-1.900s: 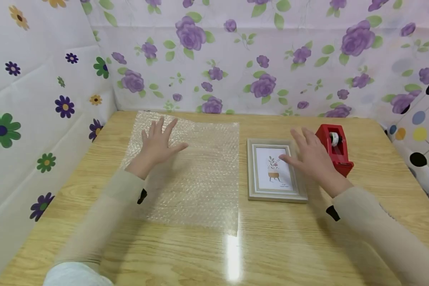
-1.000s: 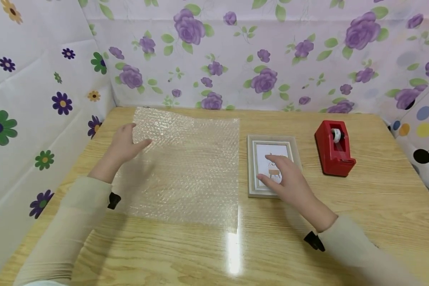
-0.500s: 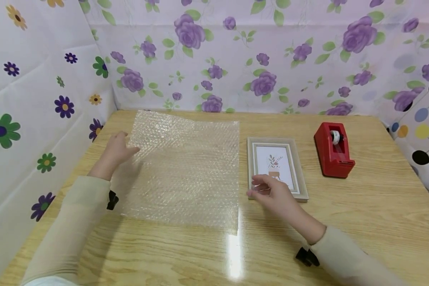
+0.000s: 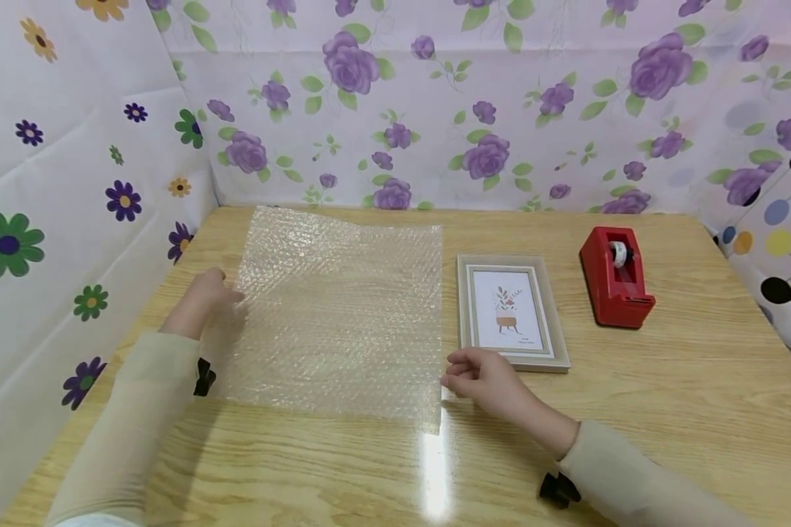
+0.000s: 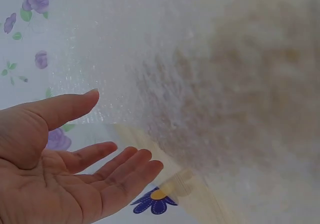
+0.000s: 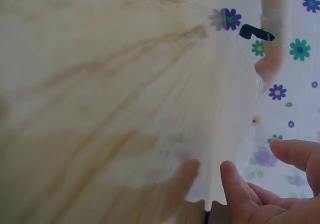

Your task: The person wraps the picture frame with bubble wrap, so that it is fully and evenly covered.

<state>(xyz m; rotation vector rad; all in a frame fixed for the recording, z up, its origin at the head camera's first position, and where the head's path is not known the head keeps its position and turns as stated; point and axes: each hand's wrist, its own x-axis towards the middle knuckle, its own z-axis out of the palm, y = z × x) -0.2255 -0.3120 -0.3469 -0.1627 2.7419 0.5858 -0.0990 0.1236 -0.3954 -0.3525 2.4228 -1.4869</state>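
A clear sheet of bubble wrap (image 4: 343, 322) lies spread over the wooden table. At its left edge is my left hand (image 4: 201, 296), thumb toward the sheet; in the left wrist view the thumb and the loosely bent fingers (image 5: 125, 176) stand apart with nothing between them. My right hand (image 4: 491, 382) is by the sheet's right edge, just below the picture frame's lower left corner. The right wrist view shows a gap between its thumb and fingers (image 6: 232, 184). The picture frame (image 4: 514, 311), pale with a potted-plant print, lies flat right of the sheet.
A red tape dispenser (image 4: 616, 282) with a roll of tape stands right of the frame. The wooden table (image 4: 329, 476) is bounded by flower-printed cloth (image 4: 422, 110) at the back and on the left, with a dotted covering (image 4: 784, 278) on the right.
My right hand has moved from beside the tape dispenser, across the picture frame, down and left to the bubble wrap's right edge. My left hand has moved left off the sheet, then down along its edge.
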